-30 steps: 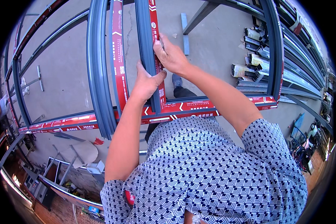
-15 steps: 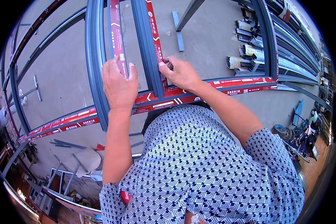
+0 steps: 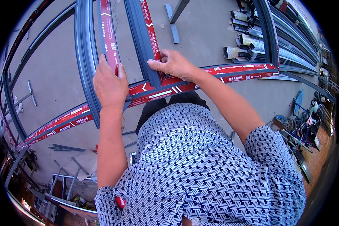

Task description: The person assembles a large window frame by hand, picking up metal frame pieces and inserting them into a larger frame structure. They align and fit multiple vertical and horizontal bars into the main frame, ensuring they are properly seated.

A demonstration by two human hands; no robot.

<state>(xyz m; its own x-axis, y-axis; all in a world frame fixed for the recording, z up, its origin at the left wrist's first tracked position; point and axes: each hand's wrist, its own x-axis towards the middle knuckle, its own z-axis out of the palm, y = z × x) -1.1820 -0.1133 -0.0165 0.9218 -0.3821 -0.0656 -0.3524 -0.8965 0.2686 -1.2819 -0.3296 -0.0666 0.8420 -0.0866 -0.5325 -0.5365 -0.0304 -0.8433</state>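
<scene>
My left hand (image 3: 110, 88) is closed round a wide dark grey metal profile (image 3: 86, 49) that lies across the frame and bears a reddish film strip (image 3: 108, 34). Its thumb and fingers rest on either side of that strip. To the right, my right hand (image 3: 175, 67) grips a narrower grey bar (image 3: 138, 41) with red film along its side. The thumb presses on the bar's grey face; its curled fingertips are partly hidden. Both pieces run away from me, over the frame's near rail (image 3: 229, 76), which is wrapped in red printed film.
At the right, the frame's grey side rail (image 3: 266, 34) runs away from me. Beyond it, long metal profiles (image 3: 252, 41) are stacked on the floor. A cart with wheels (image 3: 280, 121) stands lower right. Offcuts (image 3: 66, 147) and a cluttered bench (image 3: 73, 205) are lower left.
The view has shifted, so the frame sits slightly farther left and higher. My right thumb has moved from the bar's red edge onto its grey face. My left hand keeps to the wide profile.
</scene>
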